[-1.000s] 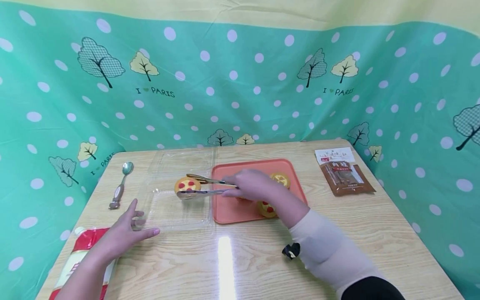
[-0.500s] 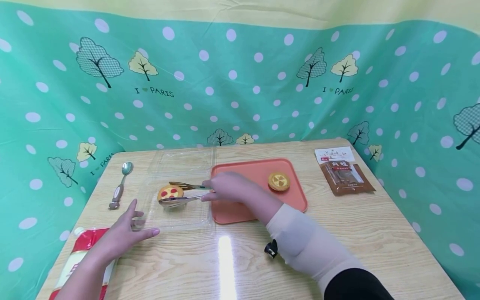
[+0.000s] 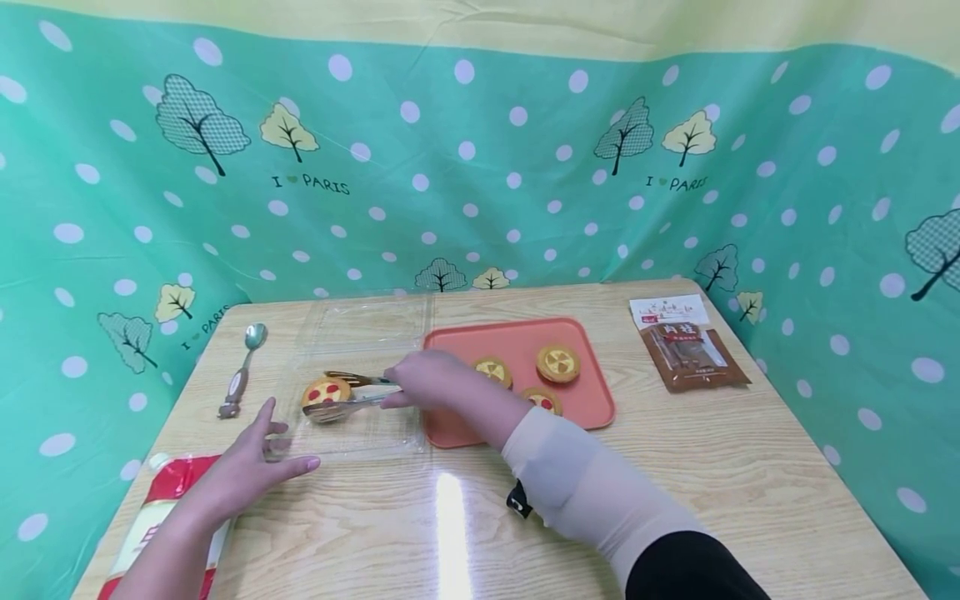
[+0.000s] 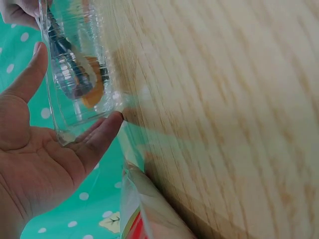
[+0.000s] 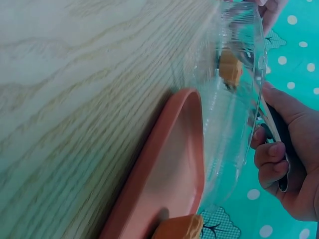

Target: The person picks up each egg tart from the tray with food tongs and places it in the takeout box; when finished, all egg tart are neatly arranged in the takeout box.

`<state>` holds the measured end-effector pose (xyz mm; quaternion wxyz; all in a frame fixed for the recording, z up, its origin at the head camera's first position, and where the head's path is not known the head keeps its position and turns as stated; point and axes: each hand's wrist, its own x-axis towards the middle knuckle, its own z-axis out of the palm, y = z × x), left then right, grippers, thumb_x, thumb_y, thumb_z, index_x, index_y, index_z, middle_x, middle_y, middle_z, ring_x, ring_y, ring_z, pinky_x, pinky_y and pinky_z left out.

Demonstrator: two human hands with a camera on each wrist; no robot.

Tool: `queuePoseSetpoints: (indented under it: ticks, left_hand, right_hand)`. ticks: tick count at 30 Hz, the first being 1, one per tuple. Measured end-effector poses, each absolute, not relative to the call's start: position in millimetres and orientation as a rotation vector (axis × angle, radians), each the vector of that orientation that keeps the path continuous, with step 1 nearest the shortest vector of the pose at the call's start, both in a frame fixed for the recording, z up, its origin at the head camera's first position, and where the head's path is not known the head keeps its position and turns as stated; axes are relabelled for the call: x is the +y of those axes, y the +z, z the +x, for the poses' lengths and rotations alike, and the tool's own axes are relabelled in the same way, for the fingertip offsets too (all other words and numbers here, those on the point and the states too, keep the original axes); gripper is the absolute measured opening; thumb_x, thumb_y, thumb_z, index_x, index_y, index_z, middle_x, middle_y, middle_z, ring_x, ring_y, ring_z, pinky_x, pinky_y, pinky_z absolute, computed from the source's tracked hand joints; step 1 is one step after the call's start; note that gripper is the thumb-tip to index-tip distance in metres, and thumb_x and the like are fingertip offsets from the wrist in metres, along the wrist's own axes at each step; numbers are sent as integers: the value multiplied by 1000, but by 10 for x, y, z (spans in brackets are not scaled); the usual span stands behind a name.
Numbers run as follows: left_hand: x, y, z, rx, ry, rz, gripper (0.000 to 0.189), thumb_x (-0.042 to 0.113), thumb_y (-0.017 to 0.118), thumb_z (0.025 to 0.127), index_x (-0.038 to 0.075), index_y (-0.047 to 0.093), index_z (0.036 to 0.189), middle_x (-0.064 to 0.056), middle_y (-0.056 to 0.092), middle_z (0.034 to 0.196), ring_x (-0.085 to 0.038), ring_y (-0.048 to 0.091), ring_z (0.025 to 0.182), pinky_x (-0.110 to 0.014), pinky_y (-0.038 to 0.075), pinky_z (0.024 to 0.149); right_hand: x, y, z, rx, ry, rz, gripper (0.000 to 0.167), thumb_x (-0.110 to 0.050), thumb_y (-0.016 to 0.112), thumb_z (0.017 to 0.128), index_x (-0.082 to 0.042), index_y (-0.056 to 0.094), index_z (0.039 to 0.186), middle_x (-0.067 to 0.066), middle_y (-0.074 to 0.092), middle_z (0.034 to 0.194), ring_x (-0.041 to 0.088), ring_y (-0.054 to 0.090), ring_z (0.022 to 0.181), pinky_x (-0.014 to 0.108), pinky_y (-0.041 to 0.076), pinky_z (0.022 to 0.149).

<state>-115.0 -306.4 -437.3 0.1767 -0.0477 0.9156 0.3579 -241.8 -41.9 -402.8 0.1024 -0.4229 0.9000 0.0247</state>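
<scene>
Fingers (image 5: 270,153) of the right hand (image 3: 429,379) grip tongs (image 3: 367,401) round a tart (image 3: 326,390) inside the clear container (image 3: 367,439); left hand (image 3: 243,465) sits spread by the container's corner, probably bracing it.

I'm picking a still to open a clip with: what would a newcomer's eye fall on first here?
Probably the green polka-dot curtain around the table. Next comes the coral tray in the middle, with three small tarts in sight on it. Just left of it, the right hand holds metal tongs around a red-spotted tart inside a clear container.
</scene>
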Motion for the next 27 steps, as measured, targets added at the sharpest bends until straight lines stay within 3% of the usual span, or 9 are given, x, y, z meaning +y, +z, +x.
queuePoseSetpoints:
  ticks: [8,14,20,27]
  left_hand:
    - [-3068,-4384,-1141,2583,1028,-133,127,57,71,83,7,-23,153,-32,27,151,-56,39,130,-63,45,96]
    - [-3059,-4378,-1140,2593,1036,-121,127,57,71,83,8,-23,153,-32,27,151,-56,41,129,-63,45,96]
    - [-3055,-4379,-1142,2607,1017,-113,126,57,70,84,6,-23,153,-32,28,151,-56,41,129,-64,44,96]
    - [-3051,-4378,-1138,2600,1024,-117,125,57,70,84,7,-23,153,-33,27,151,-57,40,129,-65,43,96]
  right_hand:
    - [-527,-4082,-2408,2686,67,-1239,37,-58,54,94,-23,64,100,-8,62,78,8,60,70,29,53,61]
    - [-560,-4123,-2393,2737,99,-1230,43,-59,52,95,-22,66,111,-6,68,86,11,65,78,30,56,66]
    - [-590,-4132,-2376,2749,109,-1219,44,-61,52,94,-23,65,111,-7,68,86,10,65,75,28,56,64]
    - [-594,-4152,-2367,2746,89,-1167,55,-66,55,89,-24,64,122,-5,70,99,12,66,86,31,57,71]
